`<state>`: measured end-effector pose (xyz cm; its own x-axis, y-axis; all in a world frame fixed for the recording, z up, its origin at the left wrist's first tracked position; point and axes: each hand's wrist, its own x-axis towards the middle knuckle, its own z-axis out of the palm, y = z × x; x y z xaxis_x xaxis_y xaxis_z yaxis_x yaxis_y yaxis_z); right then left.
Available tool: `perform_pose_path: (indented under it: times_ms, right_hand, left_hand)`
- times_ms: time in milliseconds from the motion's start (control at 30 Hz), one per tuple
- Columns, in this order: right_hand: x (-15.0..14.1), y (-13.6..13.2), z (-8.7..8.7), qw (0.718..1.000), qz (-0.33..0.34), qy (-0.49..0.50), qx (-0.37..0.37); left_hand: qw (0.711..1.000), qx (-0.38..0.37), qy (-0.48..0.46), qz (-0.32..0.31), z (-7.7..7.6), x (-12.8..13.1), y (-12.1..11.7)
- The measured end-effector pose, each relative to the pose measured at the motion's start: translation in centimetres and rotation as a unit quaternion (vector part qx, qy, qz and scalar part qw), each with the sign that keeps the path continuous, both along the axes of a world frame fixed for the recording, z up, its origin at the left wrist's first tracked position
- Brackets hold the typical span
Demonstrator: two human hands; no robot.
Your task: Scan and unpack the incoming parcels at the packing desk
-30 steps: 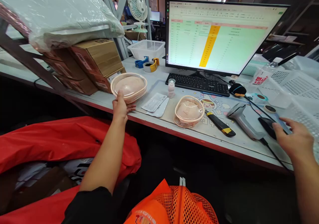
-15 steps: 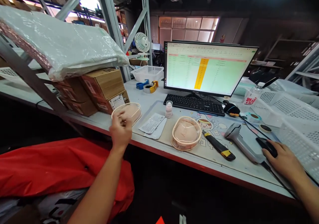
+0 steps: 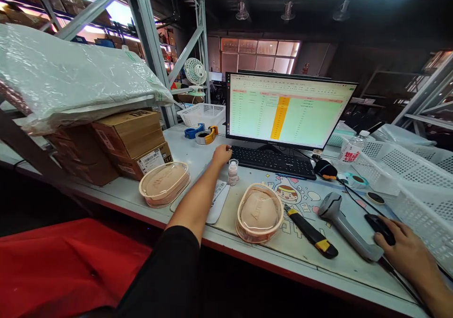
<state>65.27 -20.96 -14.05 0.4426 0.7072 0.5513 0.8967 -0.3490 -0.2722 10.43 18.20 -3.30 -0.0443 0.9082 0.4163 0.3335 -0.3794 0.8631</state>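
Observation:
My left hand (image 3: pixel 222 156) reaches across the desk to the left end of the black keyboard (image 3: pixel 273 161), its fingers curled and empty as far as I can see. Just right of it stands a small white bottle (image 3: pixel 232 172). My right hand (image 3: pixel 403 245) rests cupped over a black mouse (image 3: pixel 380 224) at the right. Two clear lidded tubs with beige contents sit on the desk: one (image 3: pixel 163 184) by the cardboard boxes, one (image 3: pixel 259 212) near the front edge. A monitor (image 3: pixel 286 111) shows a green spreadsheet.
A grey barcode scanner (image 3: pixel 347 227) and a black-and-yellow utility knife (image 3: pixel 311 232) lie between the near tub and the mouse. Cardboard boxes (image 3: pixel 120 143) under a plastic-wrapped bundle (image 3: pixel 71 84) fill the left. White baskets (image 3: pixel 414 176) crowd the right; tape dispensers (image 3: pixel 201 134) lie behind. Red fabric (image 3: pixel 67 266) lies below the desk.
My left hand left the tub by the boxes and moved right and forward to the keyboard's left end. My right hand settled onto the mouse. The view tilted upward.

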Motion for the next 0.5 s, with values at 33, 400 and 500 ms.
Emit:
perform_pose_path:
  times_ms: [33,400,500]
  right_hand:
    - [0.0,0.0,0.0,1.000,0.001,0.002,-0.004]
    - [-0.7,-0.9,0.8,0.997,-0.016,0.009,-0.074]
    - [-0.7,-1.3,0.7,0.997,-0.009,-0.012,-0.074]
  left_hand:
    - [1.000,0.000,0.015,0.003,-0.6,0.4,0.6]
    - [0.974,0.014,0.222,-0.032,-5.6,0.7,2.0]
    - [0.965,0.016,0.258,-0.038,-5.7,0.9,2.1]
